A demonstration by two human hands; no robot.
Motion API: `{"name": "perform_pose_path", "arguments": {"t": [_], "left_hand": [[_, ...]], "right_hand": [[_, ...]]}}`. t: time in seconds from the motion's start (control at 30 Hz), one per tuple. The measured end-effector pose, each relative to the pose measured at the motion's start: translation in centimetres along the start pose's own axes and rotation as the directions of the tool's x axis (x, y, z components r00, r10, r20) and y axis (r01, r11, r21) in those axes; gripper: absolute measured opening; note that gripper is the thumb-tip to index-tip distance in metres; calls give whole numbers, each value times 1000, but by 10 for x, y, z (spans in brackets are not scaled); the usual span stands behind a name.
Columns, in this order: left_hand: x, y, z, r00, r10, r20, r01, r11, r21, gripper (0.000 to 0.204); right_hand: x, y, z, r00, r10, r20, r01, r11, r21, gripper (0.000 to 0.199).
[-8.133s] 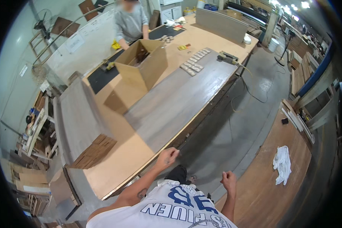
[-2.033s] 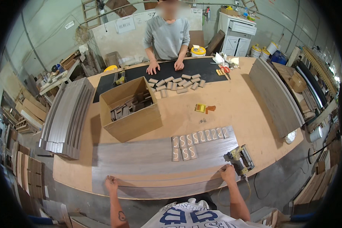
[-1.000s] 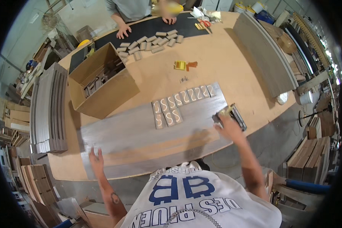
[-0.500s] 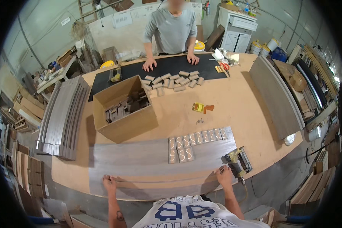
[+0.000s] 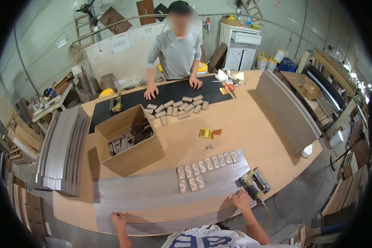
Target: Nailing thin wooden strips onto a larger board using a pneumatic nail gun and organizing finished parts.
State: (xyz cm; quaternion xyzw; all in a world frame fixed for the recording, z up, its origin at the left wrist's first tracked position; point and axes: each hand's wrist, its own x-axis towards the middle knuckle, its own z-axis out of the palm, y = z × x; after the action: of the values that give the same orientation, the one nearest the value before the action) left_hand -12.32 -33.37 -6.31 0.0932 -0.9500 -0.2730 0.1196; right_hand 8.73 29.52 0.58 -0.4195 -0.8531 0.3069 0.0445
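A wide grey-brown wood panel lies along the near side of the table. My left hand pinches the near edge of a long grey-brown board, fingers bent. Toward the right end, my right hand has its fingers curled on the same board. How the board meets the panel is hard to make out. Several small wood blocks, each with a pale S-shaped bead, sit in two rows on the panel. Just past my right hand rests a nail gun with a hose.
A cardboard box of wood offcuts stands left of centre. Stacked panels flank the table at left and right. Across from me, a person rests both hands on a black mat behind loose blocks.
The view has tilted up, so the table sits lower in the picture. Both my hands stay at the board's near edge. The person opposite keeps both hands on the mat.
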Motion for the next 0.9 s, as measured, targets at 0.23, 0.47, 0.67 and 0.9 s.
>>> {"name": "perform_pose_path", "arguments": {"t": [0.23, 0.47, 0.67, 0.9], "left_hand": [[13, 27, -19, 995, -72, 62, 73, 997, -9, 42], [36, 46, -7, 991, -131, 4, 131, 991, -34, 52], [11, 40, 33, 875, 477, 82, -472, 805, 360, 63], [-154, 297, 55, 308, 809, 501, -688, 553, -470, 63]], "right_hand": [[1, -19, -7, 999, 26, -19, -25, 998, 61, 48], [25, 11, 5, 999, 16, -38, -13, 997, 74, 62], [25, -6, -12, 996, -80, 40, 75, 991, 111, 59], [26, 20, 7, 971, -233, 55, 230, 972, 41, 60]]}}
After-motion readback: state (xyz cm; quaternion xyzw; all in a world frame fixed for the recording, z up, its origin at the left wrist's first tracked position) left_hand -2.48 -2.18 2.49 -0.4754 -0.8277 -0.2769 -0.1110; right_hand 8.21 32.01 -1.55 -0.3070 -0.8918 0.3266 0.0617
